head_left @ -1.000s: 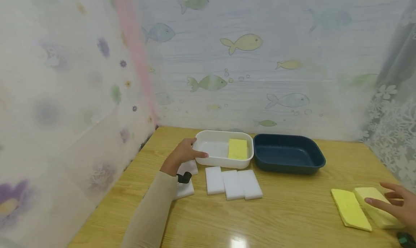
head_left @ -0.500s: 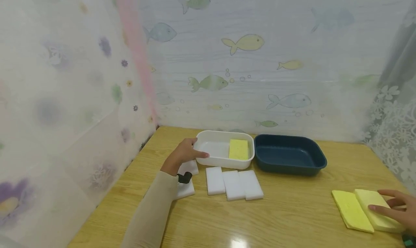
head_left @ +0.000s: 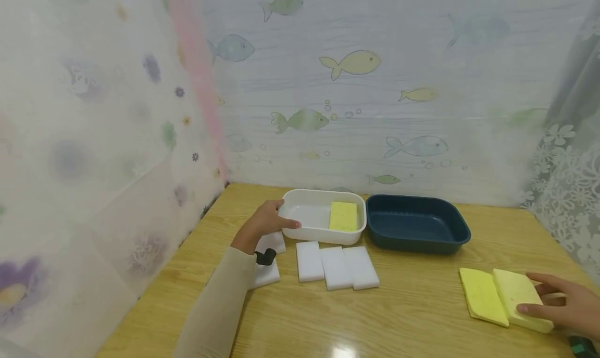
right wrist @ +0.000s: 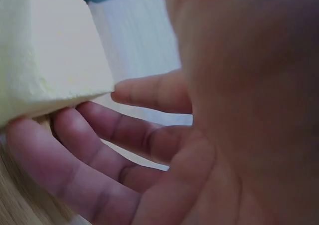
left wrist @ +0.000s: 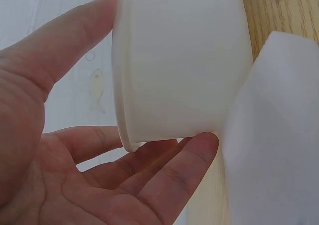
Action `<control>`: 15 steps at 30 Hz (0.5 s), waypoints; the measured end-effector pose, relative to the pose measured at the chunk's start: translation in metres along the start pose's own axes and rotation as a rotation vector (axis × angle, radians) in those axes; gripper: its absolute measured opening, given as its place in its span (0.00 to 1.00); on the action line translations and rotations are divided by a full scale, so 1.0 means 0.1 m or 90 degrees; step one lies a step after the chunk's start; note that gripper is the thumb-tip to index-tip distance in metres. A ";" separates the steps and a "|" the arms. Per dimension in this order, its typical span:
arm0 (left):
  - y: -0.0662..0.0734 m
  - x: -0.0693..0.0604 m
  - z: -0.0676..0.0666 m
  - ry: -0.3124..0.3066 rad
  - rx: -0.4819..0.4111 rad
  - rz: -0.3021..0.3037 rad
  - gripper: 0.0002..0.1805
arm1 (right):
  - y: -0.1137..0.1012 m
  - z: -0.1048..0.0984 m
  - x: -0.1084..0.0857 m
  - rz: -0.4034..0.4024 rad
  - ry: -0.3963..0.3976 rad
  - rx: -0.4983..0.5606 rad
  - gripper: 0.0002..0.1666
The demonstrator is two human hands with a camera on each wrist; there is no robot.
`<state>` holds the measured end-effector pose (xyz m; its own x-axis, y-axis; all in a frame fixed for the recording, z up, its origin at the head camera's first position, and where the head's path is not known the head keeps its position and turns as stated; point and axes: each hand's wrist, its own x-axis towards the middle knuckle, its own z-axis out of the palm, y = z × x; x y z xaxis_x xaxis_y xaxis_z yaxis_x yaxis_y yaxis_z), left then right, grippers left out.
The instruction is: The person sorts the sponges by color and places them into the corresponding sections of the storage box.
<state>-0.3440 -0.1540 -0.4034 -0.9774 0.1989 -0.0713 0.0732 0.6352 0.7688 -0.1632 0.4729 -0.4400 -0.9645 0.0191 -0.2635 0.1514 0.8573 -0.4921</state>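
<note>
My left hand point(head_left: 266, 223) grips the left end of the white container point(head_left: 323, 235), with the thumb on its rim and the fingers along its wall in the left wrist view. A yellow sponge point(head_left: 344, 215) lies in the container's right part. At the far right, my right hand point(head_left: 562, 300) holds a pale yellow sponge point(head_left: 517, 295) between thumb and fingers, low at the table. A brighter yellow sponge point(head_left: 483, 296) lies against its left side. In the right wrist view, several fingertips touch the edge of the pale sponge point(right wrist: 70, 45).
A dark blue container point(head_left: 417, 243) stands against the white one's right side. Three white pads point(head_left: 309, 261) lie side by side on the wooden table point(head_left: 403, 316) before the containers. More white pads point(head_left: 266, 276) lie partly under my left wrist.
The pale and bright yellow sponges have slid left together along the table with my right hand. My left hand and both containers have stayed in place.
</note>
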 end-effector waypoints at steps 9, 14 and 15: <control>0.02 0.00 0.00 0.002 -0.008 0.004 0.55 | -0.20 0.04 0.00 -0.072 -0.065 -0.001 0.60; 0.01 0.00 0.01 0.000 -0.003 0.005 0.56 | -0.24 0.06 0.02 -0.092 -0.069 0.005 0.62; 0.01 0.00 0.01 0.001 -0.003 0.004 0.56 | -0.24 0.06 0.03 -0.094 -0.072 0.014 0.63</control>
<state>-0.3440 -0.1529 -0.4033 -0.9771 0.2025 -0.0653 0.0791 0.6306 0.7720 -0.1680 0.4494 -0.4341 -0.9461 -0.1650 -0.2786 0.0161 0.8354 -0.5495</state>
